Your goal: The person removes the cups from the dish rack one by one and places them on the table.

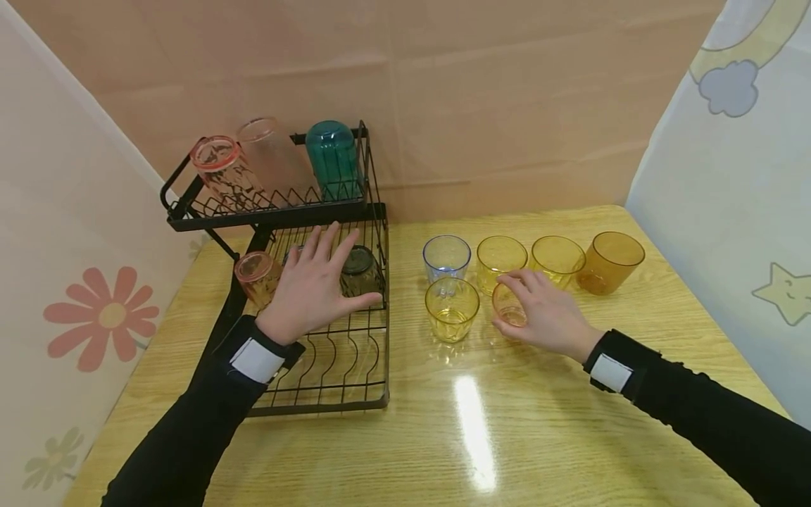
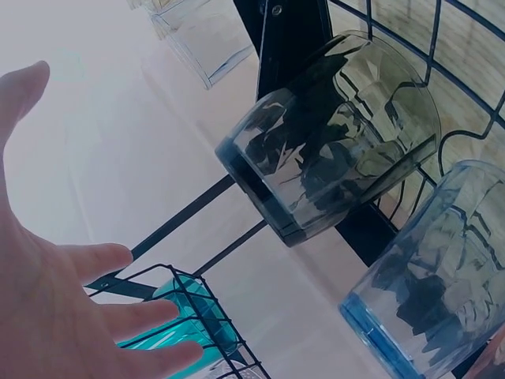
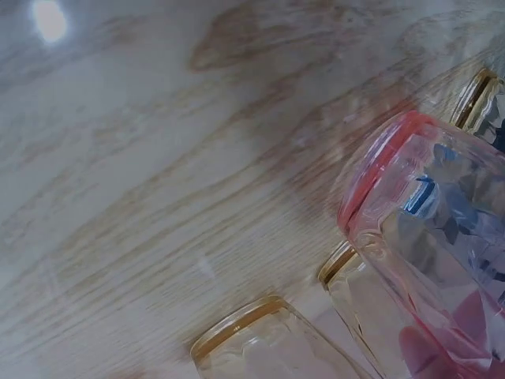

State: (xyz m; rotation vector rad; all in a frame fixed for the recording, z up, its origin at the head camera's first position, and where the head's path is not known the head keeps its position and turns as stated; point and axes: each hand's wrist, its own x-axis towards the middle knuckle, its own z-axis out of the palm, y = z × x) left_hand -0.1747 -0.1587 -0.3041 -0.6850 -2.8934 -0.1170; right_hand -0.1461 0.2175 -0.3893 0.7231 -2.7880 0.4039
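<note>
My right hand (image 1: pixel 543 313) holds a pink glass (image 1: pixel 509 308) by its rim, thumb and fingers on either side; in the right wrist view this pink glass (image 3: pixel 442 213) hangs close, with a fingertip (image 3: pixel 418 347) seen through or beside it. My left hand (image 1: pixel 310 285) is spread above the lower tier of a black dish rack (image 1: pixel 388 366) and holds nothing. Beside it stand a dark grey upside-down glass (image 1: pixel 361 276) and a pinkish glass (image 1: pixel 256 273). The left wrist view shows the dark grey glass (image 2: pixel 331 142) and a blue-based glass (image 2: pixel 434 284), both apart from the fingers.
On the upper tier stand a teal glass (image 1: pixel 332 158), a pink-based glass (image 1: pixel 222 165) and a clear glass (image 1: pixel 269 151). Around my right hand are a blue-rimmed glass (image 1: pixel 446 255), several yellow glasses (image 1: pixel 452 320) and an amber glass (image 1: pixel 610 264), on a wooden table (image 1: pixel 393 465).
</note>
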